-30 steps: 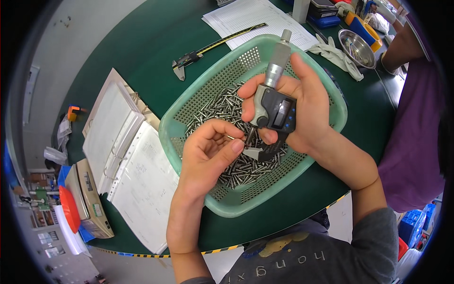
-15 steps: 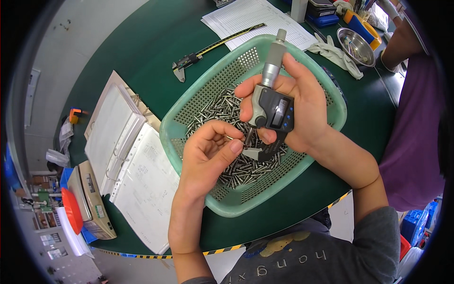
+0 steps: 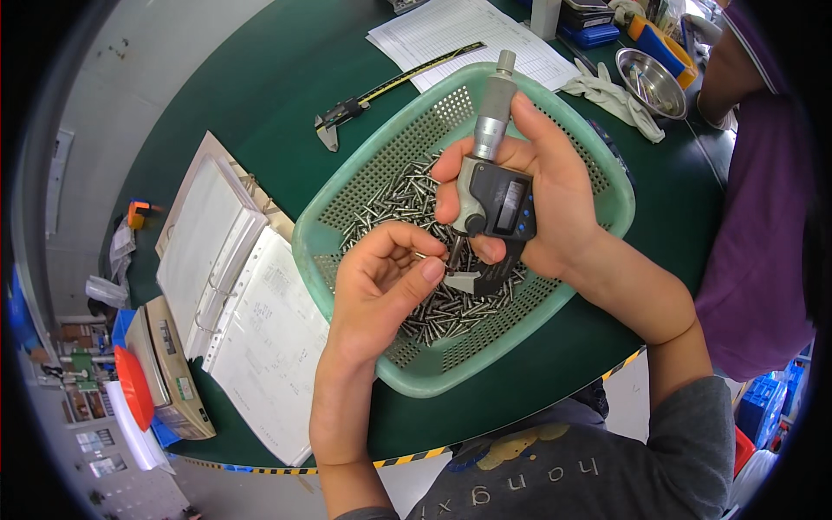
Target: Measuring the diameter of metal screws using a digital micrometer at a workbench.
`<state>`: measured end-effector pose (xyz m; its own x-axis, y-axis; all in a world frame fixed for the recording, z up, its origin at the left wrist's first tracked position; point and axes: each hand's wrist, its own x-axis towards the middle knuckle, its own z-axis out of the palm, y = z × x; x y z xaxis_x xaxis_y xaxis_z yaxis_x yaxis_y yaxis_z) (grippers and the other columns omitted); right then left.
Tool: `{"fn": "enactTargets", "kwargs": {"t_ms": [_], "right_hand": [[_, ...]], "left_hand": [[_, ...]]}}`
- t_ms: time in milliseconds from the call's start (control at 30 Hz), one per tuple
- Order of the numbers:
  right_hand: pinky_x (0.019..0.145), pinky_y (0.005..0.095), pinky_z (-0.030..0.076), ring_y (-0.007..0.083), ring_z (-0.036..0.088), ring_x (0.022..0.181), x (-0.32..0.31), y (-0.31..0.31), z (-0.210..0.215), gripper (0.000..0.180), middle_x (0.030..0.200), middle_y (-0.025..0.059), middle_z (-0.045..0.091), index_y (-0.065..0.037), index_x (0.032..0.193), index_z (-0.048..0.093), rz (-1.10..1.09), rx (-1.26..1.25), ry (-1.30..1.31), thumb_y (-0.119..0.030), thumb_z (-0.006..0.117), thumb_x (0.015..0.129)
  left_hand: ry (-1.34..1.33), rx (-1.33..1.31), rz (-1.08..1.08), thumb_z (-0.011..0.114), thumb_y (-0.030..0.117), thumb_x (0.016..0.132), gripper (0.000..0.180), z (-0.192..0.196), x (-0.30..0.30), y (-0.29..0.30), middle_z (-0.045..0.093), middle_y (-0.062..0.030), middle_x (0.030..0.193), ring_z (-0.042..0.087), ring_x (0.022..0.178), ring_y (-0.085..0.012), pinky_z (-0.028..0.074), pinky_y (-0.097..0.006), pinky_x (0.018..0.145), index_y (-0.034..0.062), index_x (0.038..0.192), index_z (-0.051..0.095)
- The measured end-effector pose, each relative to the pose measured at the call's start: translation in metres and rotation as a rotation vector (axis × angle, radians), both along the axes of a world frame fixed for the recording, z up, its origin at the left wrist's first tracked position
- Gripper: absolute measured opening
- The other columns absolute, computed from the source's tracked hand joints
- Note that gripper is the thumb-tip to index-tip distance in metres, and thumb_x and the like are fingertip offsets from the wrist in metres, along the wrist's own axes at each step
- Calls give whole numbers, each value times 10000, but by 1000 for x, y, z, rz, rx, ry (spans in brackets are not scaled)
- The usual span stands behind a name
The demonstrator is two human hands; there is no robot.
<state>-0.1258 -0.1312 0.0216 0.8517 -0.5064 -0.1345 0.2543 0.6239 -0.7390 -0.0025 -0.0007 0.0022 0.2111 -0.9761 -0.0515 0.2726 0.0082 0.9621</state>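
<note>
My right hand (image 3: 555,186) is wrapped round a digital micrometer (image 3: 496,198), its grey thimble pointing up and away and its jaws toward me. The thumb rests along the thimble. My left hand (image 3: 386,282) pinches a small metal pin (image 3: 423,255) between thumb and forefinger, right at the micrometer's jaws; most of the pin is hidden by the fingers. Both hands are above a green plastic basket (image 3: 416,381) with perforated walls. Many small metal pins (image 3: 442,325) lie heaped inside it.
Left of the basket lies an open ring binder (image 3: 269,347), with a scale (image 3: 169,373) beyond it. Farther back are a caliper (image 3: 342,113), paper sheets (image 3: 459,35), white gloves (image 3: 615,102) and a metal bowl (image 3: 652,82). A person in purple (image 3: 758,243) is at the right.
The micrometer's thimble end and my right hand have shifted slightly to the left. My left hand keeps its pinch at the jaws, nearly unmoved.
</note>
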Motion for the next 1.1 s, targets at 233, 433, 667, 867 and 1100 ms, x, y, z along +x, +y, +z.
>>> {"fn": "enactTargets", "kwargs": {"t_ms": [233, 433, 667, 867, 1100], "right_hand": [[334, 204, 381, 125, 474, 409, 2, 1, -2, 663, 678, 122, 572, -25, 838, 528, -31, -163, -1, -591, 181, 849], [343, 201, 379, 124, 465, 394, 2, 2, 1, 661, 664, 113, 572, -15, 841, 529, -46, -114, 21, -578, 182, 853], [372, 233, 398, 151, 466, 392, 2, 2, -1, 656, 679, 119, 566, 2, 875, 523, -49, -56, 51, -563, 189, 847], [381, 252, 404, 167, 474, 411, -1, -1, 2, 633, 696, 132, 556, 4, 884, 517, -29, 1, 66, -537, 191, 850], [368, 265, 355, 174, 414, 393, 13, 4, -3, 446, 753, 133, 544, -4, 1001, 473, -195, -92, 147, -393, 291, 882]], "left_hand": [[-20, -5, 20, 548, 85, 817, 175, 0, 0, -2, 560, -47, 895, 520, 828, -99, 399, -231, 767, 0, 968, 520], [-77, 87, 149, 490, 165, 853, 213, 3, -2, -3, 582, -68, 877, 529, 843, -116, 394, -245, 771, 4, 988, 522], [-40, 82, 148, 488, 158, 855, 207, 4, -2, -3, 578, -62, 881, 518, 855, -110, 391, -247, 771, 7, 993, 516], [-43, 118, 176, 495, 136, 853, 224, 4, -5, -7, 567, -62, 904, 509, 871, -107, 390, -236, 777, 4, 1034, 485], [-27, 19, 144, 502, 111, 847, 191, -14, 3, -7, 580, -68, 876, 541, 848, -118, 424, -244, 769, 10, 1009, 495]]}}
